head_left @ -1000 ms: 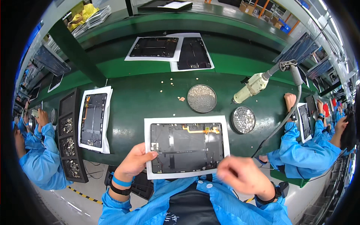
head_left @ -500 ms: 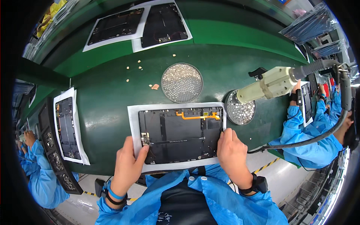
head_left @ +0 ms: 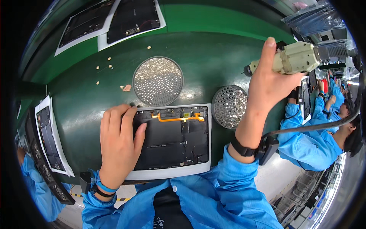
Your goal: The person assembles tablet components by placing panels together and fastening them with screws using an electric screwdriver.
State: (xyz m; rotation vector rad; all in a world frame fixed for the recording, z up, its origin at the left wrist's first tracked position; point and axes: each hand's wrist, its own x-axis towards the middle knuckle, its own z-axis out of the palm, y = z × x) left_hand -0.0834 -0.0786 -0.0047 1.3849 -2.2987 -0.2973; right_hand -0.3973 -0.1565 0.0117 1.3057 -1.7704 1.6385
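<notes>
The left hand (head_left: 119,143) lies flat and open, pressing on the left end of the dark tablet in its white tray (head_left: 171,139), which sits close to the body. The right hand (head_left: 270,82), up at two o'clock, is wrapped tight around the pale electric screwdriver (head_left: 295,58). Past the tray, at twelve o'clock, sits a round dish of screws (head_left: 158,81)

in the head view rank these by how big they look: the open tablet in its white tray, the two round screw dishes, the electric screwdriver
1. open tablet in its white tray
2. larger round screw dish
3. smaller round screw dish; the right hand covers its right edge
4. electric screwdriver; the hand grips it and it is raised nearer the camera, so its rank is unsure
</notes>
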